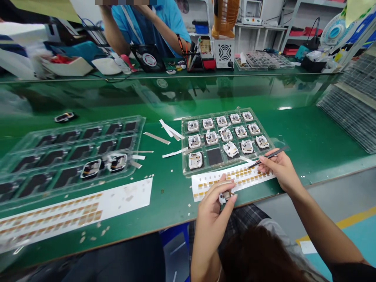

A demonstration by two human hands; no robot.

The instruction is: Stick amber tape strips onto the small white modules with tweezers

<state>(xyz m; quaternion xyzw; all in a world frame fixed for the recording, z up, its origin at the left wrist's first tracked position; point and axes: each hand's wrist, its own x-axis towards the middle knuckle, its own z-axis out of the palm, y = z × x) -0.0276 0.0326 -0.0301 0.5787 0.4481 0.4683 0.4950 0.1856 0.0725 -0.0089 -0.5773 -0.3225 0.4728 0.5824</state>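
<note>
My left hand (213,209) is closed around a small white electronic housing (225,196) with a pale circuit part inside, near the table's front edge. Black tweezers (274,153) are gripped in my right hand (280,168), their tips low over a white sheet of small amber stickers (202,192). Behind that sheet lies a clear compartment tray (184,156) of similar white housings (195,160). One front-row compartment shows only its dark lining (216,156). My fingers partly cover the held housing.
At left, another clear tray (138,135) has dark compartments and two housings. A second sticker sheet (138,192) lies before it. Paper strips (169,129) are scattered between the trays. Wire racks (352,113) stand at right. A person in blue (173,19) sits across the bench.
</note>
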